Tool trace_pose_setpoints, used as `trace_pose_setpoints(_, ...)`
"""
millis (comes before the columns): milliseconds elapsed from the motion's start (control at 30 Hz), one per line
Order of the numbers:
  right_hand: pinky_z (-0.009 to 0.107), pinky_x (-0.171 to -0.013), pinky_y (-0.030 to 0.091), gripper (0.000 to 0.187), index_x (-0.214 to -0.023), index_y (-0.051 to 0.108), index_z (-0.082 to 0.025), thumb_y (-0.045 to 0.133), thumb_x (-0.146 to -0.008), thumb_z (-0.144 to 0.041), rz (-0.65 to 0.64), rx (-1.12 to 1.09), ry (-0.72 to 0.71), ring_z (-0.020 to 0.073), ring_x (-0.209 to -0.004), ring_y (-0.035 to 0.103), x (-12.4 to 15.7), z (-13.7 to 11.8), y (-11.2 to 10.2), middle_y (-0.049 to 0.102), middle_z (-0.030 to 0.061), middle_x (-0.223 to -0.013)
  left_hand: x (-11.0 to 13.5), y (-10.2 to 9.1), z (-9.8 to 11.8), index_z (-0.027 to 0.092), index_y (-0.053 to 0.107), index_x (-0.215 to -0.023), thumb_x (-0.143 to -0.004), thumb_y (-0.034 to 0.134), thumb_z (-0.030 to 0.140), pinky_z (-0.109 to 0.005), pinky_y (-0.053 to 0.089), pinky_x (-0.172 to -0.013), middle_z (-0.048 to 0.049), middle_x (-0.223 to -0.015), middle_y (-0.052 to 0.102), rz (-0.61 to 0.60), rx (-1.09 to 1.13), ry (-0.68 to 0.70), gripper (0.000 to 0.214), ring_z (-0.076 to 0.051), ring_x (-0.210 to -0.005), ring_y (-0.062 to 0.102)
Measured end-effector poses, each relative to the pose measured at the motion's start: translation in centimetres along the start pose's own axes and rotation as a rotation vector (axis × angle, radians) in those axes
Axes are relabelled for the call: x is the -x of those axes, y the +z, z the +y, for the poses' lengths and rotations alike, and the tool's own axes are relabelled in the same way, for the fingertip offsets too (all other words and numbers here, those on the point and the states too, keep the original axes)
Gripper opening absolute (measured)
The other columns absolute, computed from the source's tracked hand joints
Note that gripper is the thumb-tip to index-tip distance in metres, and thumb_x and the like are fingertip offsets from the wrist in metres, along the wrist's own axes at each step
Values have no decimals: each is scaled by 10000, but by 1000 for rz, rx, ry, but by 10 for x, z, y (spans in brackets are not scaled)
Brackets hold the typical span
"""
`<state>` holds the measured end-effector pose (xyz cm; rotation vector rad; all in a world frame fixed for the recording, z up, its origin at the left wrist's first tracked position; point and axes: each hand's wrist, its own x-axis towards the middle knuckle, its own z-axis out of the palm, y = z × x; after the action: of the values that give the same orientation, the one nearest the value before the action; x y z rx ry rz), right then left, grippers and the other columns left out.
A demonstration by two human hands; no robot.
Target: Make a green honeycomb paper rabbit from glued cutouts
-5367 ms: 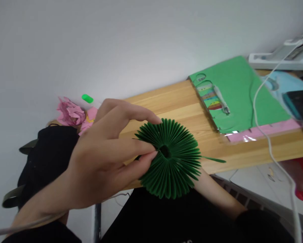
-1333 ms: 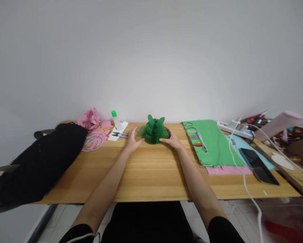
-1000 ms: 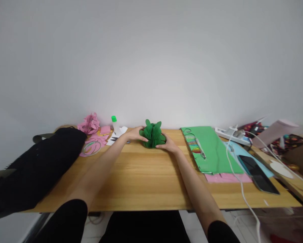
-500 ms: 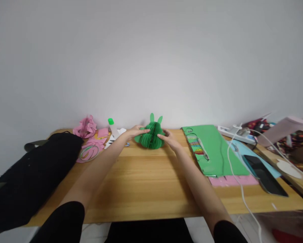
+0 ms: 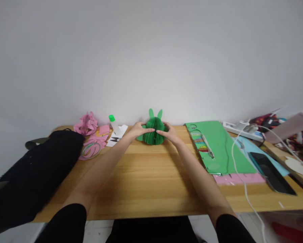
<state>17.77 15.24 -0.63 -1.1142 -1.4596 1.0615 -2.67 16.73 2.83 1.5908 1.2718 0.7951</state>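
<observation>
The green pleated honeycomb-paper ball [image 5: 153, 132] with two leaf-like tabs on top stands far on the wooden table [image 5: 146, 182], fully fanned out into a round ribbed form, so the shaping looks nearly finished. The left hand [image 5: 139, 129] and right hand [image 5: 168, 132] grasp its sides, fingertips pinching the front.

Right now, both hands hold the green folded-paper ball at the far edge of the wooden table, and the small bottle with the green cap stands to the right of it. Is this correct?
Not quite. The head view shows the small bottle with the green cap to the left of the green folded-paper ball, not the right. The rest holds: the left hand and right hand hold the ball at the far edge of the wooden table.
</observation>
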Motion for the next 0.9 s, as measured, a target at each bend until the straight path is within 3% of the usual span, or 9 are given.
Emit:
trace_pose_setpoints(167,496,-1112,372,925,-1255,555,-223,904,-443,-496,-29,60,-58,327,-1276,503,4,4,-2,603,116,-1300,7,6,-6,161,653,-1073,-433,920,406,-444,451,-1016,-118,-1192,668,97,-151,118,735,-336,-1147,587)
trace_pose_setpoints(400,509,-1167,281,1017,-1375,451,-198,874,-513,-533,-11,113,-82,344,-1392,366,23,15,-4,420,175,-1478,18,0,-29,149,557,-1223,-462,914,382,-482,390,-1092,-171,-1322,580,144,-198,198,872,-340,-1255,532)
trace_pose_setpoints(600,507,-1064,422,1017,-1380,432,-193,847,-536,-579,36,133,-17,337,-1270,504,36,33,-11,463,194,-1426,28,-10,-47,168,498,-1302,-524,884,363,-493,418,-1074,-182,-1379,550,142,-164,195,890,-338,-1290,521)
trace_pose_setpoints(767,520,-1063,406,1003,-1342,441,-209,853,-511,-589,169,167,-11,329,-1231,523,37,46,-14,522,178,-1341,31,-10,-63,178,531,-1276,-605,827,251,-493,473,-1025,-145,-1275,623,143,-143,175,736,-327,-1188,589)
trace_pose_setpoints(900,470,-940,483,787,-1215,508,-188,696,-647,-699,291,207,-24,281,-1054,592,38,47,-16,595,159,-1179,33,-4,-73,172,550,-1247,-642,771,210,-521,491,-1002,-139,-1185,657,160,-132,152,645,-324,-1117,623)
